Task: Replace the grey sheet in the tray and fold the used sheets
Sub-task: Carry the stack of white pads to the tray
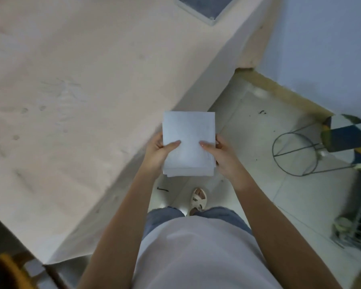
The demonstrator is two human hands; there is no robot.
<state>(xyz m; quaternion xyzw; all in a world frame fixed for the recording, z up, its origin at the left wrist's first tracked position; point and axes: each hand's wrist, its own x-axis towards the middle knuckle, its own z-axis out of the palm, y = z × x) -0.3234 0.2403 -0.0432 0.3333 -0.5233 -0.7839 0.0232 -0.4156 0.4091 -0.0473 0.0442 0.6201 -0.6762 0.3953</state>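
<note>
Beside pale table, tiled floor, wire stool.

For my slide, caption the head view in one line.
Both hands, left hand and right hand, hold a folded white sheet beside the table.

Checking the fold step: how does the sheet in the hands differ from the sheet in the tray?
The folded sheet is pale white; the tray sheet is dark grey. The folded sheet is held by the left hand and right hand; the tray sheet lies flat inside the tray on the table.
</note>
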